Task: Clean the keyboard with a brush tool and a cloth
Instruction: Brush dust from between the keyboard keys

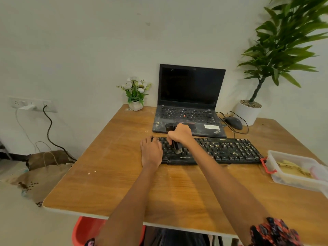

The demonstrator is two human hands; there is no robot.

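A black keyboard (229, 151) speckled with pale crumbs lies across the middle of the wooden table (110, 183). My right hand (180, 134) grips a black brush (177, 148) whose bristles touch the keys at the keyboard's left part. Beside it, my left hand (150, 151) rests flat over the keyboard's left end and the table, fingers straight. No cloth is visible.
An open dusty laptop (190, 103) stands behind the keyboard, with a dark object on its palm rest. A mouse (233, 122) and cables lie to its right. A clear plastic box (298, 171) sits at the right edge. A flower pot (135, 105) and a large plant (248, 112) stand at the back.
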